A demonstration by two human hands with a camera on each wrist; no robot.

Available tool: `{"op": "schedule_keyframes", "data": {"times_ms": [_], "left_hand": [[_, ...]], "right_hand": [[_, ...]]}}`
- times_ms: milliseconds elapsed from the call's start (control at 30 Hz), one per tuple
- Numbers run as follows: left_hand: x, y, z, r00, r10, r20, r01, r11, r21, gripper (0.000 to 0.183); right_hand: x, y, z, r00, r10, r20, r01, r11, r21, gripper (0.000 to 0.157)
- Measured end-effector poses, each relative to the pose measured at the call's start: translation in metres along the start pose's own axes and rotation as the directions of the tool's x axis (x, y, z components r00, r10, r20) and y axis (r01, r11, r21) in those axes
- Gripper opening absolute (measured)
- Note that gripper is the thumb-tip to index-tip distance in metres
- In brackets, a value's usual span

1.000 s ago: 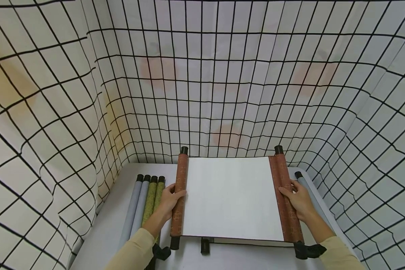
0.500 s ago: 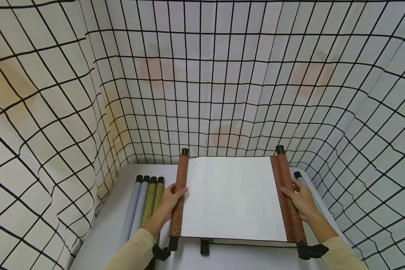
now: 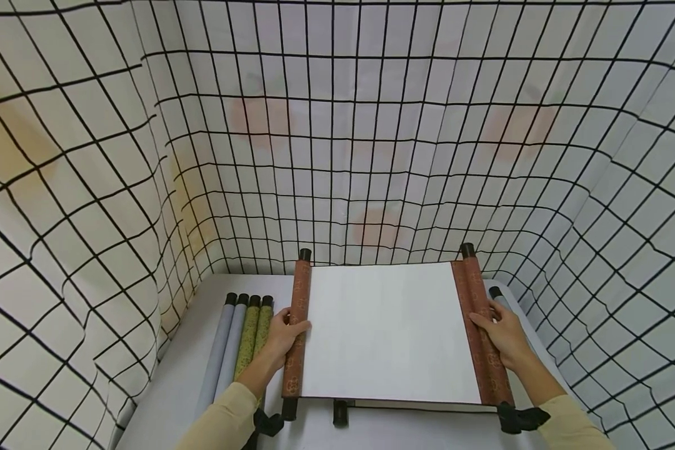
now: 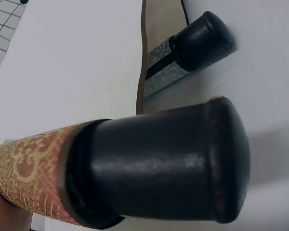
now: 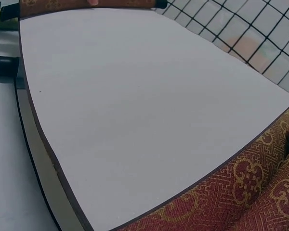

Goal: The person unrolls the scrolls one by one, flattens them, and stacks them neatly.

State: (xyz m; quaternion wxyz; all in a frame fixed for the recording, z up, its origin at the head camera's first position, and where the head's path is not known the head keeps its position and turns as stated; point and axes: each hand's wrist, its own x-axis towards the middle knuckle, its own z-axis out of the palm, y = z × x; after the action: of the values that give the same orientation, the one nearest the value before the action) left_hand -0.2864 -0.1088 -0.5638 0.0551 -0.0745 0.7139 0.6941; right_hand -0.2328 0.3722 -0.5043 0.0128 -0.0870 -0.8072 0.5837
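Note:
A hanging scroll (image 3: 390, 331) with white paper and red-brown patterned ends is spread between my hands in the head view. My left hand (image 3: 282, 334) grips its left roller (image 3: 298, 325), thumb over the front. On the other side, my right hand (image 3: 503, 331) holds the thicker right roller (image 3: 486, 337), thumb towards the paper. The left wrist view shows the left roller's black end knob (image 4: 164, 163) close up. In the right wrist view, gold patterning covers the red end band (image 5: 250, 183). Beneath lies another scroll, mostly hidden, with a black knob (image 4: 202, 41) and grey patterned roller.
Two grey-blue rolled scrolls (image 3: 223, 340) and two olive-green ones (image 3: 253, 331) lie side by side on the white table (image 3: 174, 400) at left. Another grey-blue roll (image 3: 497, 297) lies at right, partly behind my hand. Black wire mesh (image 3: 371, 156) encloses the table.
The two rollers have drawn slightly farther apart, the right one shifting a little right and the left one a little left and down. Both hands keep their grip.

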Motion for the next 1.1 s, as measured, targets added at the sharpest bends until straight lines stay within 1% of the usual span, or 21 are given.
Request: {"op": "schedule_keyframes", "data": {"times_ms": [133, 233, 367, 567, 733, 833, 1000, 1100], "left_hand": [[0.0002, -0.0006, -0.0011, 0.999, -0.005, -0.039, 0.004, 1.000, -0.019, 0.064], [0.0008, -0.0010, -0.0021, 0.999, -0.014, -0.050, 0.012, 0.999, -0.042, 0.061], [-0.0004, -0.0011, -0.0035, 0.999, -0.022, -0.040, 0.020, 0.998, -0.057, 0.057], [-0.0023, -0.0003, -0.0038, 1.000, -0.011, -0.020, 0.010, 0.999, -0.053, 0.055], [-0.0003, -0.0023, -0.0043, 1.000, -0.016, -0.018, 0.015, 0.998, -0.063, 0.055], [0.0015, -0.0044, -0.0050, 1.000, -0.006, -0.018, 0.005, 0.998, -0.066, 0.056], [0.0020, -0.0055, -0.0059, 1.000, 0.006, -0.005, -0.006, 0.998, -0.055, 0.057], [0.0019, -0.0054, -0.0066, 1.000, 0.017, 0.001, -0.017, 1.000, -0.021, 0.060]], "right_hand": [[0.0003, 0.0011, -0.0015, 1.000, 0.007, -0.005, -0.007, 1.000, -0.008, 0.087], [0.0001, 0.0018, -0.0028, 1.000, 0.015, -0.006, -0.015, 1.000, -0.007, 0.088], [0.0000, 0.0030, -0.0047, 1.000, 0.022, -0.005, -0.022, 1.000, -0.003, 0.089], [0.0004, 0.0042, -0.0060, 1.000, 0.025, -0.002, -0.025, 1.000, -0.002, 0.090], [0.0003, 0.0048, -0.0063, 1.000, 0.030, -0.003, -0.030, 1.000, 0.003, 0.090], [0.0001, 0.0049, -0.0069, 1.000, 0.029, -0.008, -0.029, 1.000, 0.000, 0.090], [-0.0006, 0.0050, -0.0087, 0.999, 0.029, -0.015, -0.030, 0.999, -0.013, 0.090], [-0.0011, 0.0061, -0.0095, 0.999, 0.034, -0.015, -0.034, 0.999, -0.023, 0.091]]}}
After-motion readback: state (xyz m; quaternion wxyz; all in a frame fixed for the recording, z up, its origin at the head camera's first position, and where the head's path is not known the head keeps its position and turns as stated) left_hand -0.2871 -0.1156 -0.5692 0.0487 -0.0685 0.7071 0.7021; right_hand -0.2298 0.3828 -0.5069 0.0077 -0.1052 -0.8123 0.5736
